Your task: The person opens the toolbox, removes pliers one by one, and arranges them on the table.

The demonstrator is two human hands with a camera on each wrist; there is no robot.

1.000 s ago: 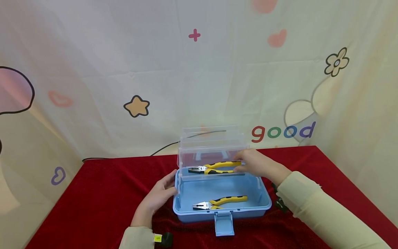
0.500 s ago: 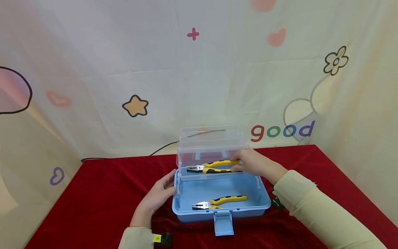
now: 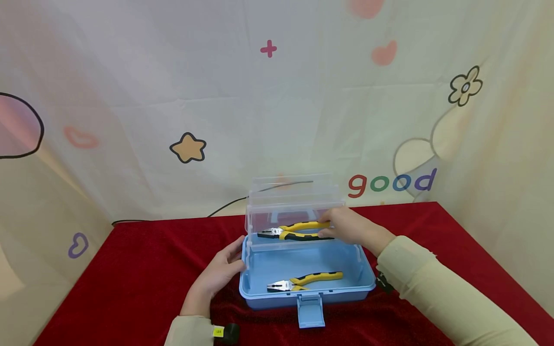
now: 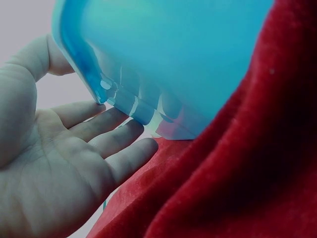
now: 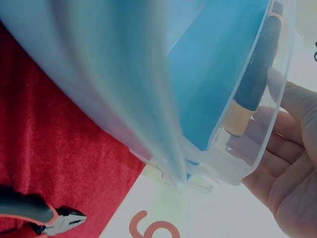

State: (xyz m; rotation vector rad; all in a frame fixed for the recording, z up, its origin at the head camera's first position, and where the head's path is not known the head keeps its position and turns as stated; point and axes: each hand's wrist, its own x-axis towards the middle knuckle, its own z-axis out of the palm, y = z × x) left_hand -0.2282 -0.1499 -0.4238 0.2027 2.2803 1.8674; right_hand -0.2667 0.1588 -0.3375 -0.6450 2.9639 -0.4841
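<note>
Pinching far pliers [image 3: 283, 235] by handle ends at clear tray [image 3: 285, 247]: right hand [image 3: 351, 228], fingers curled, presumably for control. Left hand [image 3: 218, 274], fingers straight, touches blue box [image 3: 261, 303] at left, probably steadying it. Near pliers [image 3: 306, 279] lie inside.

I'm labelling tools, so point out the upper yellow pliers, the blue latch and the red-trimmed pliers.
Upper yellow pliers [image 3: 296, 227], head view: upper handle, near the pivot.
Blue latch [image 3: 310, 315], head view: middle of its flap.
Red-trimmed pliers [image 5: 35, 208], right wrist view: upper handle.
</note>
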